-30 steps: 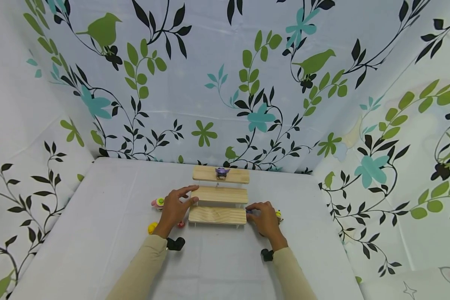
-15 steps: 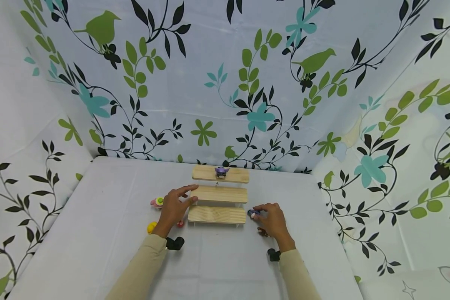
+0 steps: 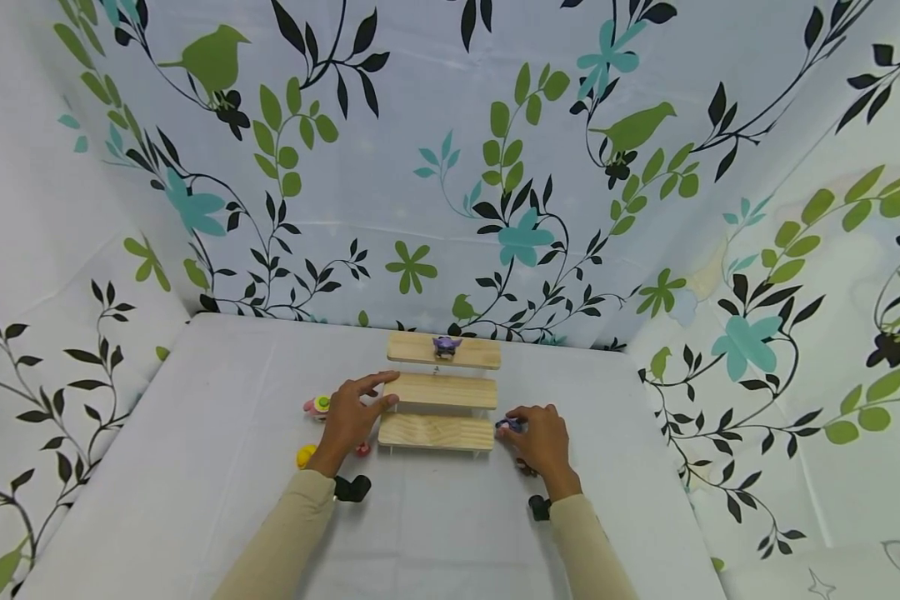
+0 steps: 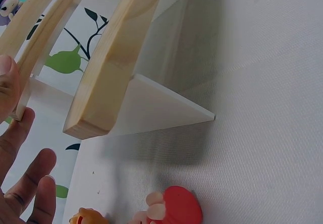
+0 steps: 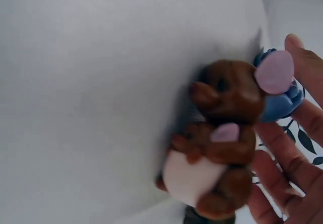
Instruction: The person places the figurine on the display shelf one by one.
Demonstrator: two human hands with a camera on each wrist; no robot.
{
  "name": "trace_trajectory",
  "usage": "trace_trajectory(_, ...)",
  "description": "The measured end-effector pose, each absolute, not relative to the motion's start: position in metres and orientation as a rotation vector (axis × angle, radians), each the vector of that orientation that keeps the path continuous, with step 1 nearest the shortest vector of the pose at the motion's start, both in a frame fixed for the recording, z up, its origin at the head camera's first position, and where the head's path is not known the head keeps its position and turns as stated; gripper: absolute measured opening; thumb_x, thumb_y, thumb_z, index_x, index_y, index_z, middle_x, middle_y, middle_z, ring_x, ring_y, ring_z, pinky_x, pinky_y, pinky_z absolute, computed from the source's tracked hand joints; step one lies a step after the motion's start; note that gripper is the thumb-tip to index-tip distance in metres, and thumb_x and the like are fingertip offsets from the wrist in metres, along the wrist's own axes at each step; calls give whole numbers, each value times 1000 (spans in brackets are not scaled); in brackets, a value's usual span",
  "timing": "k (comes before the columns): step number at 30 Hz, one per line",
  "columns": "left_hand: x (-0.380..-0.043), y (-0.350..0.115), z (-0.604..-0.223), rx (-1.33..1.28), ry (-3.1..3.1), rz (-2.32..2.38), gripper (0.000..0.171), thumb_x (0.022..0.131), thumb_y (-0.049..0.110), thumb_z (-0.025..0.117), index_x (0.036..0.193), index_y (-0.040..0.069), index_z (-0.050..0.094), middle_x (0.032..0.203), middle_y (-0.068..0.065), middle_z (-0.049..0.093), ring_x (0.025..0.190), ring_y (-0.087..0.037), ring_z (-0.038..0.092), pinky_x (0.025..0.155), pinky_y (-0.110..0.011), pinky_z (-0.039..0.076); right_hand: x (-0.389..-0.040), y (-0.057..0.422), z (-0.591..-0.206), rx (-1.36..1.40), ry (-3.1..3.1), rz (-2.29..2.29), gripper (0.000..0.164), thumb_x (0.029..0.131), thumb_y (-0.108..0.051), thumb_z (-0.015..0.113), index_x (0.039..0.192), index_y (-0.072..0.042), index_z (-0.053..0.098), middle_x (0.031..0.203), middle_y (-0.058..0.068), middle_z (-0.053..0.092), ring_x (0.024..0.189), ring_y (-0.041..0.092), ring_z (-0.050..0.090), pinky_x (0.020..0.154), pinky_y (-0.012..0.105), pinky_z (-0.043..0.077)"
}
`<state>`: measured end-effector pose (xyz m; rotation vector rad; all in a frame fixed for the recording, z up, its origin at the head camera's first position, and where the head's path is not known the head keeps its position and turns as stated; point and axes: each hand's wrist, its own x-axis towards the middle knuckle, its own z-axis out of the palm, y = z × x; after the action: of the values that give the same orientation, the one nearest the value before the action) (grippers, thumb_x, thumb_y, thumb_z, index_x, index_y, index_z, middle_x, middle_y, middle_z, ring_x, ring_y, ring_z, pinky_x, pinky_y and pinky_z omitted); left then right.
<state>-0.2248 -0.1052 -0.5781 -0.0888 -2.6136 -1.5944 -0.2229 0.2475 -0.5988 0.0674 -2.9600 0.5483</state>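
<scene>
My left hand (image 3: 349, 417) grips the left end of the middle shelf of a three-tier wooden stand (image 3: 437, 431), thumb and forefinger on its edge. The other fingers spread free in the left wrist view. Just right of the lowest shelf, my right hand (image 3: 542, 437) pinches a small blue figurine (image 3: 507, 425) between thumb and fingers, low over the table. In the right wrist view the blue figurine (image 5: 280, 104) is partly hidden behind a brown kangaroo figurine (image 5: 217, 133) with pink ears. A purple figurine (image 3: 446, 347) stands on the top shelf.
Left of the stand, partly behind my left hand, are a pink-and-green figurine (image 3: 318, 407), a yellow figurine (image 3: 305, 455) and a red one (image 3: 362, 449). White cloth covers the table (image 3: 435, 525). A leaf-patterned curtain (image 3: 420, 167) hangs behind it.
My right hand moved right, away from the lowest shelf's end, with the blue figurine, then slightly back left. A yellow figurine beside it is now hidden. My left hand stays on the shelf.
</scene>
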Motion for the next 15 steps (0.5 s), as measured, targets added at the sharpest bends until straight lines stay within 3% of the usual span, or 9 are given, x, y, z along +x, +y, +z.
trace_trajectory(7, -224, -105, -579, -108, -2603, -1582, 44, 95, 35, 80, 138, 35, 72, 147, 0, 67, 121, -31, 65, 99, -52, 51, -224, 248, -591, 74, -3015, 403, 36, 85, -44, 89, 111, -19, 85, 99, 8, 78, 88, 24, 58, 77, 44, 47)
trace_trajectory(15, -225, -106, -580, -116, -2600, -1593, 44, 95, 36, 79, 139, 35, 72, 147, 1, 67, 120, -31, 65, 99, -52, 51, -221, 250, -585, -12, -2958, 659, 33, 90, -35, 86, 117, -18, 82, 103, 6, 76, 91, 23, 57, 75, 39, 44)
